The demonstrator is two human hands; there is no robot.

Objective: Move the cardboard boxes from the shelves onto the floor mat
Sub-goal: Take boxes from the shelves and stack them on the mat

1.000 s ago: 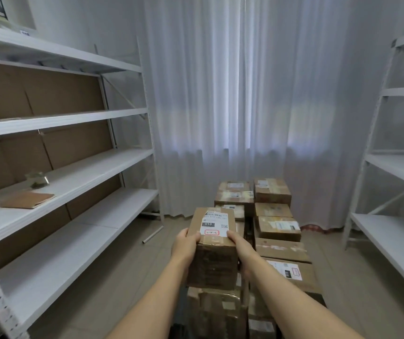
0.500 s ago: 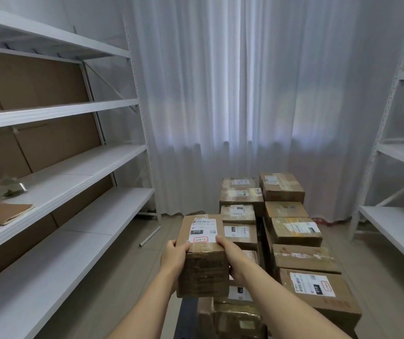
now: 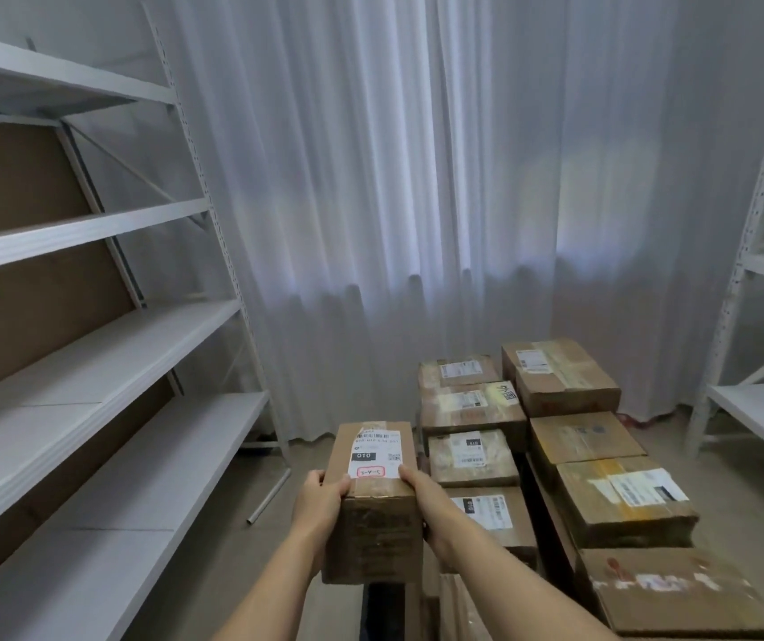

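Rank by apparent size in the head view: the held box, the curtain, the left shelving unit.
1. Curtain, fills most of the frame.
2. Left shelving unit, though partly cut off.
3. Held box, smallest despite being nearest the camera.

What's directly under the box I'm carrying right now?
Under the held box, gripped by the left hand and right hand, a dark strip and bare floor show. The box covers what lies straight beneath it.

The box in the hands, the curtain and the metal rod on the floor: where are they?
Held box (image 3: 373,460): head view, white label on top.
Curtain (image 3: 371,201): head view, middle folds.
Metal rod (image 3: 269,496): head view, mid-length.
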